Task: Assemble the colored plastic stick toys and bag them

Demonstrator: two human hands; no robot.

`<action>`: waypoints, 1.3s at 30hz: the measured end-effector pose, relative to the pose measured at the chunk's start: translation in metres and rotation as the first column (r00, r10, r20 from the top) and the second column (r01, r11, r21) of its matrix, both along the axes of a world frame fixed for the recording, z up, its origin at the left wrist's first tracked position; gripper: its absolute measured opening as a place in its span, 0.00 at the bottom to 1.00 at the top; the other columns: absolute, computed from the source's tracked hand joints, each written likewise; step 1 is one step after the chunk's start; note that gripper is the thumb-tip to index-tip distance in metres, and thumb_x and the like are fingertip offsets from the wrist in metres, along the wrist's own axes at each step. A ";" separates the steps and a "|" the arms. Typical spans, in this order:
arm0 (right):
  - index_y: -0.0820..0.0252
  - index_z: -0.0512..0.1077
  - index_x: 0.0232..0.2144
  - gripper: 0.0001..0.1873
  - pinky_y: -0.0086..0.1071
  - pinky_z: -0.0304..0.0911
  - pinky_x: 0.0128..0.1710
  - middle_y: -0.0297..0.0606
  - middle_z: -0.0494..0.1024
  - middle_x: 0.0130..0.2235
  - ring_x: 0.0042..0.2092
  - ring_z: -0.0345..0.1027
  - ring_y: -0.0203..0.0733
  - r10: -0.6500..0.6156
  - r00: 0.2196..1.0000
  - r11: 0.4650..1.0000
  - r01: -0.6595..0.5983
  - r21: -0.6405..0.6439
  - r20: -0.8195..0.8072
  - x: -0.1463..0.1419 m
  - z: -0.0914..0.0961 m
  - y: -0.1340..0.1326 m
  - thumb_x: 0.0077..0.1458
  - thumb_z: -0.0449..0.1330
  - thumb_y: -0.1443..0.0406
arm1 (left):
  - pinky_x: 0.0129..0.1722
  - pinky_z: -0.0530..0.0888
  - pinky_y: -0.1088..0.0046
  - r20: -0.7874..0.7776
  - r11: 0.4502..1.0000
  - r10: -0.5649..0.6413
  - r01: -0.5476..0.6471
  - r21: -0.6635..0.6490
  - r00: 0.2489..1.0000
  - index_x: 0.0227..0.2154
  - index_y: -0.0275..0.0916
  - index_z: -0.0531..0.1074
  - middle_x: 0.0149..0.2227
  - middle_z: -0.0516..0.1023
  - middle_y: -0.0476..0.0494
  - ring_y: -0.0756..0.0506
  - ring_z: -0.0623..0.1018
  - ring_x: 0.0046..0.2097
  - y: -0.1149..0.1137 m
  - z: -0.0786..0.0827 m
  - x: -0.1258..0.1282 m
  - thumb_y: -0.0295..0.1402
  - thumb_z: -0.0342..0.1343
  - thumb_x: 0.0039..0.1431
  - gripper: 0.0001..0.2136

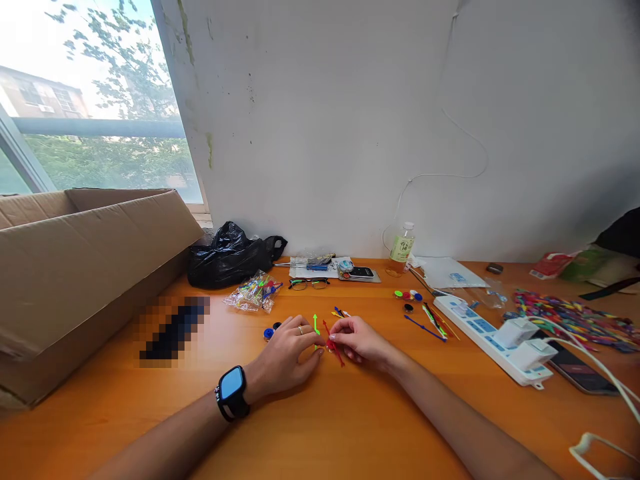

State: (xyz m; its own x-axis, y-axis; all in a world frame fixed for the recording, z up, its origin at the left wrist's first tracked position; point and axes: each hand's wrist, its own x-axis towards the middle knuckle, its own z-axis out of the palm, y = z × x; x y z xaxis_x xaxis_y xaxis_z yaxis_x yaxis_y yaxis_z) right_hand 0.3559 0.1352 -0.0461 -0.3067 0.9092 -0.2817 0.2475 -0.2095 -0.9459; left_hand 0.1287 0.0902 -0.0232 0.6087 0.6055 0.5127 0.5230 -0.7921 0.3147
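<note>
My right hand [356, 339] pinches a red plastic arrow strip [326, 327] between thumb and fingers, close above the table. The strip slants, and a round red part [330, 345] shows at its middle. My left hand [293, 343] rests palm down beside it, thumb and index fingertips close together near the red part; whatever lies between them is hidden. Just beyond these fingertips stands out a bright green arrow strip [315, 323], partly covered by the fingers. Blue and black discs [269, 333] lie behind my left hand. Several small yellow, blue and white strips [341, 312] lie past my right hand.
A cardboard box [95, 267] stands left, near a black bag [230, 257] and a clear packet [255, 291]. Glasses [309, 284] and a bottle [401, 250] are behind. To the right are discs, strips, a power strip [487, 337], a phone [583, 370] and a colourful pile [570, 317].
</note>
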 end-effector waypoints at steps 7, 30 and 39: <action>0.59 0.71 0.30 0.08 0.23 0.47 0.14 0.29 0.76 0.21 0.16 0.57 0.28 -0.010 1.000 1.000 0.009 0.028 0.012 0.001 -0.009 0.002 0.50 0.66 0.64 | 0.39 0.70 0.65 -0.012 1.000 0.002 -0.002 0.014 1.000 0.41 0.43 0.79 0.35 0.80 0.42 0.41 0.75 0.40 0.001 0.000 0.000 0.28 0.55 0.68 0.08; 0.56 0.64 0.38 0.20 0.20 0.50 0.12 0.29 0.81 0.26 0.15 0.63 0.30 0.167 0.986 0.982 -0.164 0.093 -0.020 0.007 -0.021 0.015 0.47 0.69 0.58 | 0.39 0.72 0.65 0.092 0.996 0.087 -0.087 0.003 0.992 0.41 0.43 0.81 0.36 0.84 0.43 0.42 0.76 0.39 0.008 -0.007 -0.002 0.26 0.56 0.65 0.09; 0.56 0.63 0.35 0.20 0.20 0.52 0.14 0.29 0.80 0.25 0.16 0.66 0.31 0.188 0.982 0.976 -0.184 0.120 -0.026 0.005 -0.025 0.019 0.49 0.71 0.58 | 0.40 0.72 0.65 0.073 0.993 0.120 -0.120 -0.006 0.990 0.42 0.43 0.82 0.37 0.84 0.43 0.41 0.76 0.39 0.010 -0.010 -0.003 0.25 0.57 0.63 0.11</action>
